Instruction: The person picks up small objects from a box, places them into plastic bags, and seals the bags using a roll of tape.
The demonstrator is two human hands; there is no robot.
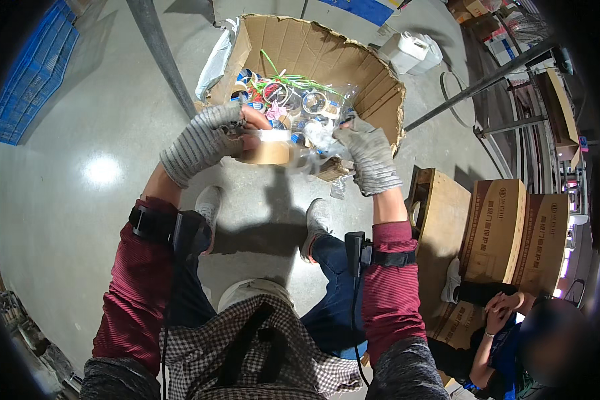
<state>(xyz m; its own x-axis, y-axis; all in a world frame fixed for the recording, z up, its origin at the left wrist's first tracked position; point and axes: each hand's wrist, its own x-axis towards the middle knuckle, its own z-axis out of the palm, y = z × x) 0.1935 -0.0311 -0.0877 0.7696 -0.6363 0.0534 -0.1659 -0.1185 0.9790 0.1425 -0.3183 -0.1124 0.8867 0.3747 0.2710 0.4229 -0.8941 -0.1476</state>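
Observation:
My left hand (207,139), in a grey knitted fingerless glove, grips a tan tape roll (267,154), blurred by motion, over the near side of a large open cardboard box (307,47). Across from it my right hand (370,155), gloved alike, has its fingers closed on crumpled clear plastic film (321,137). Whether the film joins the roll cannot be made out. Inside the box lie several tape rolls and empty cores, such as a pale ring (315,102) and a red-rimmed ring (275,93). Green straps (299,83) and a pink scrap (275,112) lie among them.
White plastic jugs (407,53) stand beyond the box on the right. Metal bars (163,53) slant down on both sides. Blue crates (33,73) stand far left. Brown cartons (493,230) line the right, where another person sits with clasped hands (502,308).

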